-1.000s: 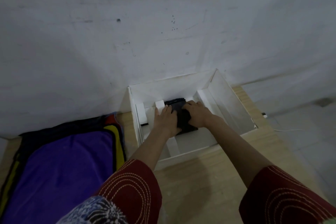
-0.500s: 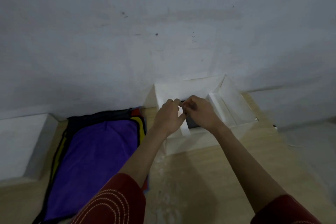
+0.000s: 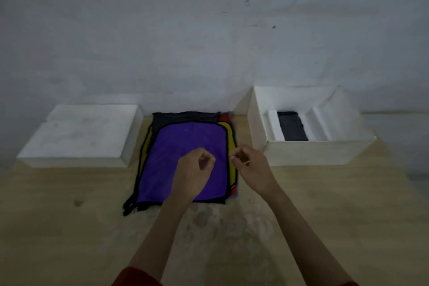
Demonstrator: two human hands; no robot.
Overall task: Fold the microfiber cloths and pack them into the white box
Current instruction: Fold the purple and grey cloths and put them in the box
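Observation:
A stack of flat microfiber cloths lies in the middle of the wooden table, with a purple cloth on top and yellow, grey and red edges showing under it. My left hand hovers over the purple cloth with its fingers loosely curled and nothing in them. My right hand hangs over the stack's right edge, fingers curled the same way and holding nothing. The open white box stands at the right against the wall. A folded black cloth lies inside it between white dividers.
A white box lid lies upside up at the left of the cloth stack. The grey wall rises right behind the table. The table's right edge drops off beyond the box.
Both hands have left the white box and come back left and toward me, over the cloth stack. The black cloth stays in the box. The view has swung left.

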